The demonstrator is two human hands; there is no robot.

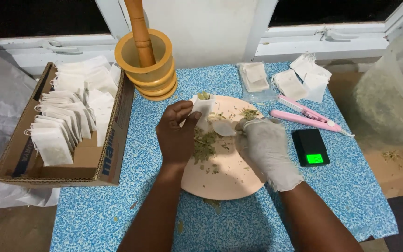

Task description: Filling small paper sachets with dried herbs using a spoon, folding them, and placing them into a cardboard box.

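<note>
My bare left hand [177,135] holds a small white tea bag [203,106] upright over a round peach plate [229,179]; green dried leaves stick out of the bag's open top. In a white glove, my right hand [266,147] grips a small clear plastic spoon [223,128] just right of the bag. A pile of dried green herbs [204,145] lies on the plate between both hands.
A cardboard box [113,149] of filled white tea bags sits at left. Behind the plate stands a yellow wooden mortar [152,77] with a pestle. To the right lie a pink sealer [306,119], a small black digital scale [309,147] and empty tea bags [291,84].
</note>
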